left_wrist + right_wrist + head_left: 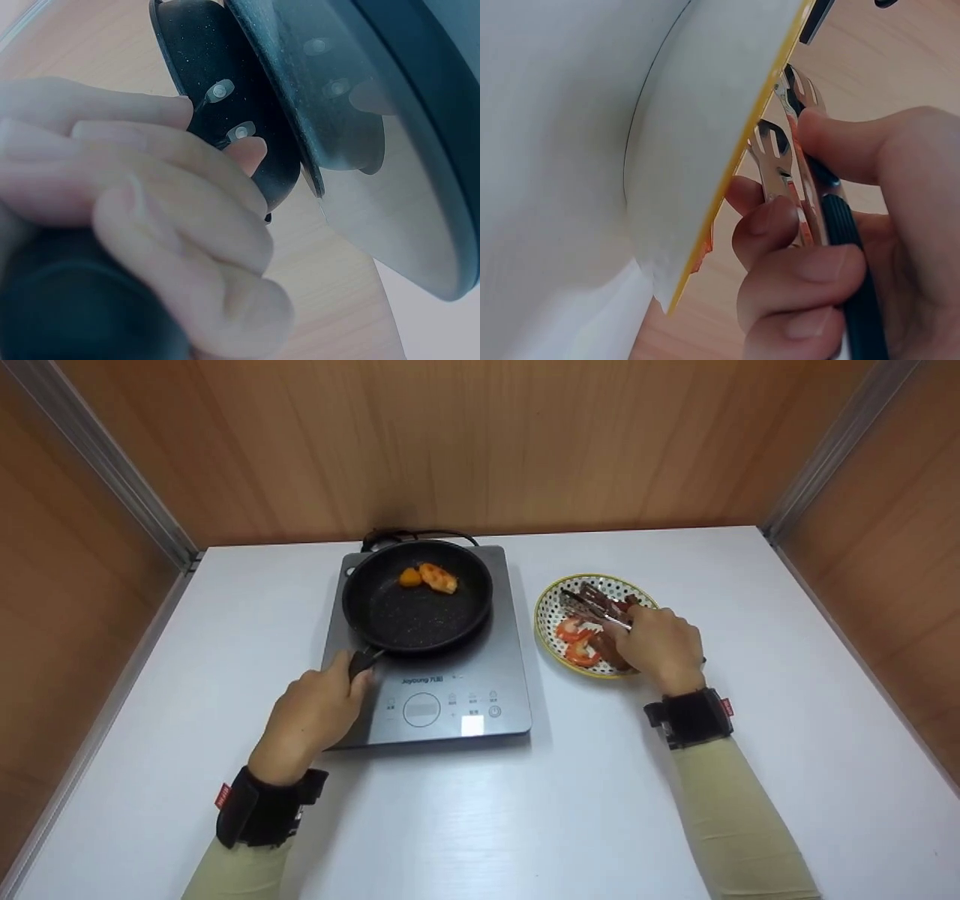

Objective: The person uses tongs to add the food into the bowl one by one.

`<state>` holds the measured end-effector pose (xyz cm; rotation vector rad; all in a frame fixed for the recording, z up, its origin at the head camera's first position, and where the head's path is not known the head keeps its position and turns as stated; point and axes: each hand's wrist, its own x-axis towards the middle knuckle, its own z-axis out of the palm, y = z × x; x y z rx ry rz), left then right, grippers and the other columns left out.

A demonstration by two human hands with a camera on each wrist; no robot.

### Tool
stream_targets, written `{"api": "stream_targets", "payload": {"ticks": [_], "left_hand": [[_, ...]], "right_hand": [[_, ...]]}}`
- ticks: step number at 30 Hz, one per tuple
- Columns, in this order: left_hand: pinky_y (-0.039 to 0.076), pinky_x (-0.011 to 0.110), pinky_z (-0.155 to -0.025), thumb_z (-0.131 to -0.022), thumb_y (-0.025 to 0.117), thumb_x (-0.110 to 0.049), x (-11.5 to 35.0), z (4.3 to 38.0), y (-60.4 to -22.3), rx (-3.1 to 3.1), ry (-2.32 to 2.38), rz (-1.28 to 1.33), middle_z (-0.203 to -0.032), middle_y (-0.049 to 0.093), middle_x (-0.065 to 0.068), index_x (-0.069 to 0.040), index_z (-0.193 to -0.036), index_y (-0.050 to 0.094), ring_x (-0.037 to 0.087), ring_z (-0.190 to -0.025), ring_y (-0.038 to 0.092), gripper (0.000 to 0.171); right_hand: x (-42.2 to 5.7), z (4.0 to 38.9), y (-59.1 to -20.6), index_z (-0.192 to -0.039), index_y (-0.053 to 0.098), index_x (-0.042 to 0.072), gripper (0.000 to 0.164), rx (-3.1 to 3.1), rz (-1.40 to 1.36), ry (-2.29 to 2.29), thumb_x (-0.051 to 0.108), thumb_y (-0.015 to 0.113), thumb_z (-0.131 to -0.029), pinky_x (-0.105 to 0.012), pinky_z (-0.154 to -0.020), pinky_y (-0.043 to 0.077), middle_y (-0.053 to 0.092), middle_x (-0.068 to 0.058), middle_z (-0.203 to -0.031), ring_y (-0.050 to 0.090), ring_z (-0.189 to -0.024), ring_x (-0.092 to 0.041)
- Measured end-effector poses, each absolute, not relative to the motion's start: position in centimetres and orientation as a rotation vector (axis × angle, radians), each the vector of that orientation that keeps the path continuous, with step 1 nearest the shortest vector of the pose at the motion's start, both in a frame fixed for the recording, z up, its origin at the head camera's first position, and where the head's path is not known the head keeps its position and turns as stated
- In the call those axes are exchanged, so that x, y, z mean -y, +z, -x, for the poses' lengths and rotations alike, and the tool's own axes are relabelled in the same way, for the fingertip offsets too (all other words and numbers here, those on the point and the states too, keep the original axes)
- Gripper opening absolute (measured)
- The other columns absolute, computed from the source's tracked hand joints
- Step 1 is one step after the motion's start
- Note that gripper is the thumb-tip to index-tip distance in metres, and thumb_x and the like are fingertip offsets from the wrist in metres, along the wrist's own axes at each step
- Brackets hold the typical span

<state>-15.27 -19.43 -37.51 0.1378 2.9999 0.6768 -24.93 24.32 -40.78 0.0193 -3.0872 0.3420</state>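
Observation:
My left hand (311,716) grips the handle (363,661) of a black frying pan (409,622), which sits on an induction cooker. In the left wrist view the fingers curl round that handle, and the pan's riveted side (232,82) shows beyond. Inside the pan lie a small round orange piece (409,577) and a browned, wing-like piece (439,578). My right hand (664,649) holds metal tongs (829,202) with dark handles, their tips over a spotted, yellow-rimmed plate (541,634). On it are red-orange shrimp (582,649) and brown meat (609,652). Whether the tongs pinch food is unclear.
The flat grey induction cooker (480,675) stands on a white table (450,810). A black cord (442,533) runs behind it. Wooden panels (480,442) close off the back and both sides. The plate stands to the cooker's right.

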Motion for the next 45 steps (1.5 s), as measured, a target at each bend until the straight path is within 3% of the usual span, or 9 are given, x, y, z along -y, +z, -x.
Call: {"api": "stream_targets", "payload": {"ticks": [16,31,45], "left_hand": [[0.038,0.036,-0.051,-0.114,0.047,-0.029,20.7,14.4,-37.5,-3.018,0.664,-0.130,-0.069,0.056,0.009,-0.003,-0.105,0.051,0.026,-0.060,0.054,0.028],[0.039,0.038,-0.053,-0.114,0.047,-0.030,20.2,14.9,-37.4,-3.003,0.675,-0.144,-0.071,0.054,0.009,-0.004,-0.106,0.050,0.027,-0.063,0.054,0.027],[0.038,0.036,-0.051,-0.114,0.046,-0.031,19.7,15.3,-37.5,-2.999,0.692,-0.165,-0.069,0.054,0.009,-0.005,-0.106,0.051,0.026,-0.060,0.054,0.028]], "right_hand": [[-22.8,25.4,-41.1,-0.123,0.071,-0.001,0.050,3.037,-0.044,0.328,0.045,0.061,-0.106,-0.064,-0.076,0.055,0.072,-0.031,-0.111,0.071,-0.098,-0.051],[-23.5,25.1,-40.8,-0.130,0.069,0.001,0.053,3.079,0.006,0.326,0.047,0.059,-0.107,-0.064,-0.075,0.054,0.071,-0.032,-0.114,0.069,-0.101,-0.052],[-24.1,24.8,-41.0,-0.126,0.071,0.000,0.051,3.048,0.011,0.344,0.046,0.060,-0.106,-0.065,-0.075,0.055,0.072,-0.032,-0.114,0.070,-0.099,-0.054]]}}
